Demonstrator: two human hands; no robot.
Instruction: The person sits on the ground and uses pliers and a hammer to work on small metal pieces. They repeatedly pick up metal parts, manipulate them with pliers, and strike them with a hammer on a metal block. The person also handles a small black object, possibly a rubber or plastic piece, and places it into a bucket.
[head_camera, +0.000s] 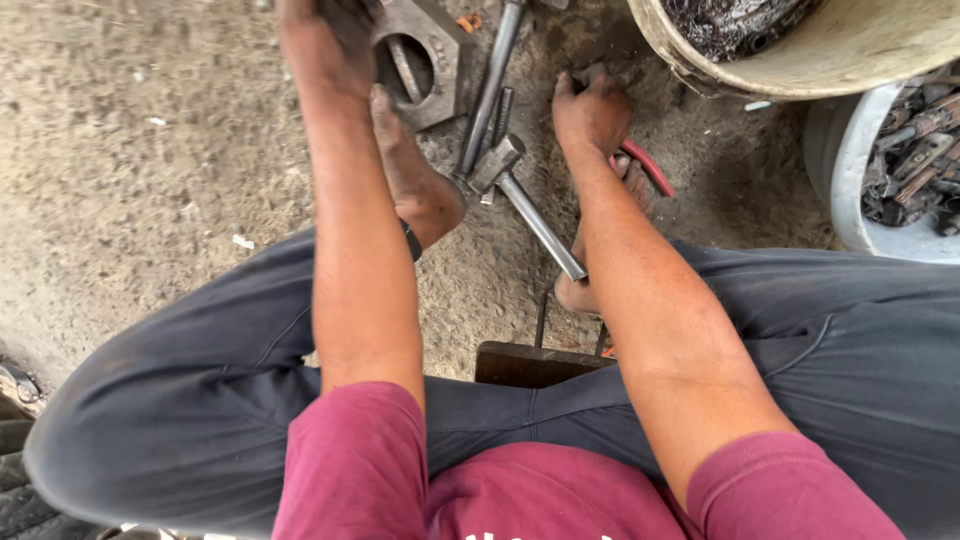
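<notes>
The metal block (425, 55) with a round hole lies on the dirt ground (150, 150) at top centre; I see my left hand (325, 40) grasping its edge. My right hand (590, 110) is clenched beside a hammer (520, 190); what it grips I cannot tell.

the ground (150, 150) is dusty grey-brown, speckled with pale bits. the hexagonal metal block (425, 60) is dull grey with rusty tinges. the long rod (490, 85) and the hammer (520, 195) are bare steel grey. the sandal strap (648, 165) is red. the trousers (180, 400) are dark grey, the shirt (540, 495) maroon. one tub (800, 60) is cream, the other tub (850, 170) pale grey-white.
</notes>
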